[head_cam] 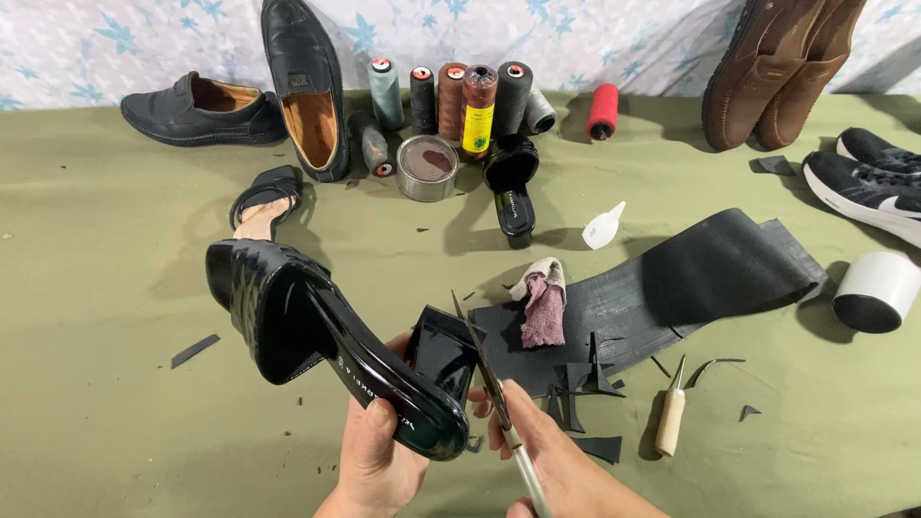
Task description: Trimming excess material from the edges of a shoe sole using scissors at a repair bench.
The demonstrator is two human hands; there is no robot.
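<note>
Above the green tabletop (115, 384), the left hand (376, 460) grips a glossy black sandal (317, 336) by its heel. The right hand (561, 465) is closed around scissors (494, 393), blades at the heel, apparently trimming; steady, careful snips seem needed.

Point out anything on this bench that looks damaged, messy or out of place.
Black offcuts lie scattered by the jaggedly cut rubber sheet. A crumpled rag sits on the sheet. One thread spool lies tipped over apart from the upright ones.
</note>
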